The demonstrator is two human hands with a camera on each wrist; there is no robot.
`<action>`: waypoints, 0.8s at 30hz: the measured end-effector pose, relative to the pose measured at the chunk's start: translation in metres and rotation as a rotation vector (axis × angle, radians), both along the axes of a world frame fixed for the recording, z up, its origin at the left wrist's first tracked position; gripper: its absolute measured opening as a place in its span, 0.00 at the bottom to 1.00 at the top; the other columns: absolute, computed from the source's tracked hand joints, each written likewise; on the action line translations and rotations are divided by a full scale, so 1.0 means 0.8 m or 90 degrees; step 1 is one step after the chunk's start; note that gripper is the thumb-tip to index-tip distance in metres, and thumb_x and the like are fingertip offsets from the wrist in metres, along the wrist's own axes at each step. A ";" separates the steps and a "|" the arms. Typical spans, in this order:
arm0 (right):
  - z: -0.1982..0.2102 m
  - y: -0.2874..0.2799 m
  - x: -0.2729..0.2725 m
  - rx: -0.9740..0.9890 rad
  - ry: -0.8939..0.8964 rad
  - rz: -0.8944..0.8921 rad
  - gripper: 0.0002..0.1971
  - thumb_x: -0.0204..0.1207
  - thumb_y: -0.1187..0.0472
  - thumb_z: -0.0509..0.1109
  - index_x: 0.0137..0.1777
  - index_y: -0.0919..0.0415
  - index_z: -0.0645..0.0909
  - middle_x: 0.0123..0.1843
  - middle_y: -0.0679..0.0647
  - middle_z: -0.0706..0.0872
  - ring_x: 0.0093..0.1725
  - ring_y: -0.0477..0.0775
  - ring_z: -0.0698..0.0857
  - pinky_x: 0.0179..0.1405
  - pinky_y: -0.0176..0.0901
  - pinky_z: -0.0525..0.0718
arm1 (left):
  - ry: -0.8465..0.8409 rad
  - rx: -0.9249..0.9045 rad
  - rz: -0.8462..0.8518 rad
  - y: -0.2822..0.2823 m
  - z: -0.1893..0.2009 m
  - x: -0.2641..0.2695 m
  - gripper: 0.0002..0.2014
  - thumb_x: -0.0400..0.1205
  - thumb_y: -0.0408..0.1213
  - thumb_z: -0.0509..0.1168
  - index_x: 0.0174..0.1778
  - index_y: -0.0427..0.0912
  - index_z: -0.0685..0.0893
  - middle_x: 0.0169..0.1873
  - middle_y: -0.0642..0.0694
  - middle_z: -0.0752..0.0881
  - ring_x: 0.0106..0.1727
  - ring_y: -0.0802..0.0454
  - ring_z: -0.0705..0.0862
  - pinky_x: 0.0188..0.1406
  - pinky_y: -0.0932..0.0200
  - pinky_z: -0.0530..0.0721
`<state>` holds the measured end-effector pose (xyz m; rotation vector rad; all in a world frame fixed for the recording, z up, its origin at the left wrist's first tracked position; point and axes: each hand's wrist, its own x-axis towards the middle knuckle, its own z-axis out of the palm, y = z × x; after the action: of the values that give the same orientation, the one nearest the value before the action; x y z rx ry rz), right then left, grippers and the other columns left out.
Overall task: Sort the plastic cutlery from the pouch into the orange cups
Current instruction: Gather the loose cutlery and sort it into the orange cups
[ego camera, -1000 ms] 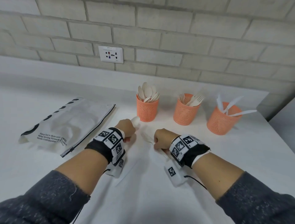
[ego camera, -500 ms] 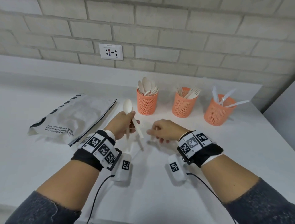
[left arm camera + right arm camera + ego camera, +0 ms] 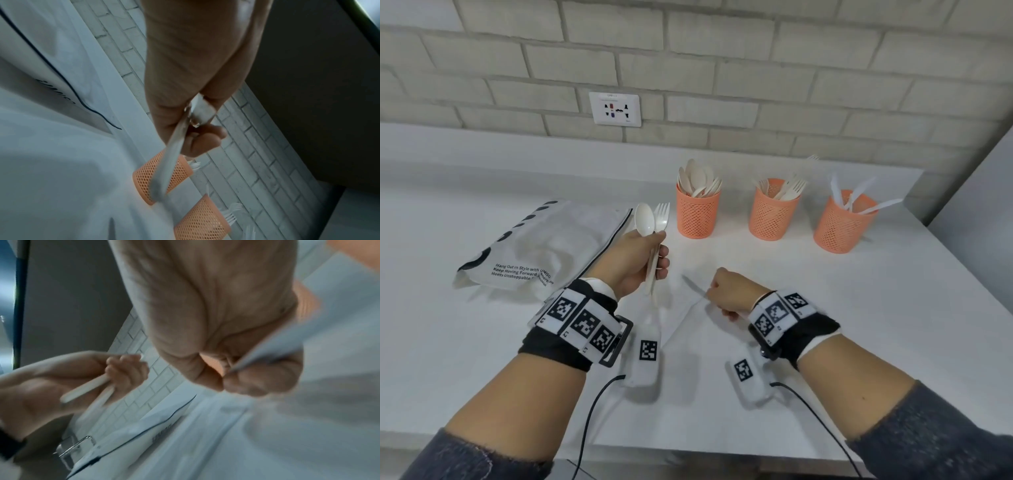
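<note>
The left hand [image 3: 635, 260] is curled round the handles of a spoon [image 3: 644, 219] and a fork [image 3: 662, 216], both held upright with their heads up and side by side, which looks like a way to carry two pieces at once toward the cups and drop each handle-first. The right hand [image 3: 729, 291] is closed in a fist round a knife [image 3: 693, 286], whose blade sticks out low over the worktop [image 3: 859, 308] toward the left; the right wrist view is blurred but shows the thin white handle pinched between thumb and folded fingers. Three orange cups stand in a row near the wall, one kind to each: the left cup [image 3: 697, 214] holds spoons, the middle cup [image 3: 773, 214] forks, the right cup [image 3: 840, 226] knives, all with handles down so the heads tell the sort. The pouch [image 3: 544, 246] lies flat at the left, its zip edge facing the hands; whether anything remains inside cannot be told. Judging by this, the sorting is far along: the spoon belongs in the nearest cup, the fork in the next, and the knife suits the right hand, being on the side of the knife cup.
</note>
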<state>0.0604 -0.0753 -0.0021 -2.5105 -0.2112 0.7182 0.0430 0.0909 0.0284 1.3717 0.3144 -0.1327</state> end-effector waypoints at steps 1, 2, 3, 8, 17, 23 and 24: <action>-0.004 0.012 -0.003 -0.012 -0.009 -0.001 0.13 0.81 0.61 0.57 0.60 0.68 0.67 0.47 0.63 0.81 0.41 0.59 0.83 0.37 0.46 0.78 | 0.001 -0.001 0.000 0.001 0.001 -0.002 0.06 0.86 0.33 0.56 0.43 0.44 0.71 0.28 0.44 0.73 0.25 0.51 0.72 0.21 0.62 0.76; -0.011 0.024 -0.007 -0.033 -0.018 0.002 0.17 0.81 0.58 0.58 0.64 0.69 0.67 0.55 0.63 0.81 0.50 0.61 0.83 0.41 0.46 0.76 | 0.002 -0.001 -0.002 0.001 0.001 -0.003 0.06 0.86 0.33 0.56 0.43 0.44 0.71 0.28 0.45 0.73 0.25 0.51 0.72 0.21 0.62 0.76; -0.016 0.033 -0.009 -0.050 -0.030 0.004 0.22 0.80 0.55 0.61 0.68 0.69 0.66 0.62 0.63 0.79 0.58 0.62 0.82 0.43 0.44 0.75 | 0.002 0.000 -0.005 0.001 0.002 -0.004 0.06 0.86 0.33 0.57 0.43 0.43 0.71 0.28 0.45 0.73 0.24 0.52 0.73 0.21 0.62 0.76; -0.023 0.055 -0.009 -0.139 -0.095 0.039 0.23 0.77 0.63 0.68 0.68 0.71 0.65 0.67 0.64 0.77 0.64 0.63 0.80 0.49 0.45 0.76 | 0.001 0.000 -0.027 -0.002 0.002 -0.011 0.05 0.86 0.33 0.58 0.44 0.43 0.72 0.27 0.45 0.73 0.22 0.53 0.73 0.20 0.63 0.77; 0.004 -0.012 0.005 -0.178 -0.078 0.076 0.08 0.79 0.64 0.59 0.49 0.68 0.76 0.47 0.59 0.81 0.52 0.61 0.81 0.45 0.42 0.72 | -0.011 0.002 -0.070 -0.034 0.014 0.002 0.04 0.85 0.32 0.57 0.45 0.41 0.73 0.28 0.45 0.74 0.24 0.52 0.73 0.21 0.62 0.76; 0.046 -0.118 0.053 -0.035 -0.140 -0.070 0.13 0.82 0.62 0.57 0.56 0.71 0.78 0.49 0.64 0.82 0.48 0.56 0.77 0.47 0.43 0.72 | -0.011 -0.004 -0.111 -0.081 0.019 0.030 0.06 0.83 0.24 0.54 0.43 0.38 0.71 0.29 0.43 0.73 0.25 0.52 0.70 0.24 0.61 0.71; 0.055 -0.137 0.064 0.001 -0.172 -0.103 0.13 0.82 0.63 0.56 0.58 0.70 0.78 0.48 0.62 0.83 0.47 0.56 0.78 0.47 0.43 0.73 | -0.013 -0.002 -0.120 -0.090 0.020 0.035 0.06 0.83 0.24 0.54 0.44 0.37 0.71 0.29 0.43 0.73 0.25 0.52 0.70 0.24 0.61 0.71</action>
<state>0.1116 -0.1850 0.0417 -2.5813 -0.1012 0.3139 0.0710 0.0188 0.0441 1.3980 0.1668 -0.2749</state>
